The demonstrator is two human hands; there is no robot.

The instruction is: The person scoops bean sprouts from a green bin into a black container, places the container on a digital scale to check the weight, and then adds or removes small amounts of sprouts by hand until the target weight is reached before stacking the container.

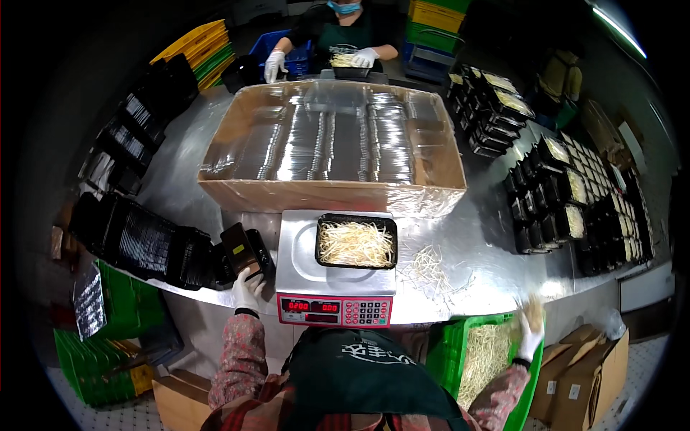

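Observation:
My left hand (pixel 249 291), in a white glove, grips the near end of a black plastic tray (pixel 235 240) with a small yellow-green mark, beside the stacked trays. In front of me, a digital scale (pixel 335 315) with lit red digits carries a filled black tray (pixel 318 258) of bean sprouts (pixel 356 243). To the right, my gloved right hand (pixel 531 336) is raised at the rim of a green plastic crate (pixel 455 345). A motion-blurred bunch of sprouts (pixel 527 310) is in its fingers. More bean sprouts (pixel 488 350) lie inside the crate.
Behind the scale stands a cardboard box (pixel 323 195) of clear plastic lids. Loose sprouts (pixel 431 269) lie on the metal table (pixel 480 215). Stacked black trays (pixel 145 237) line the left; filled packs (pixel 547 194) are piled right. A masked co-worker (pixel 345 37) handles a tray opposite.

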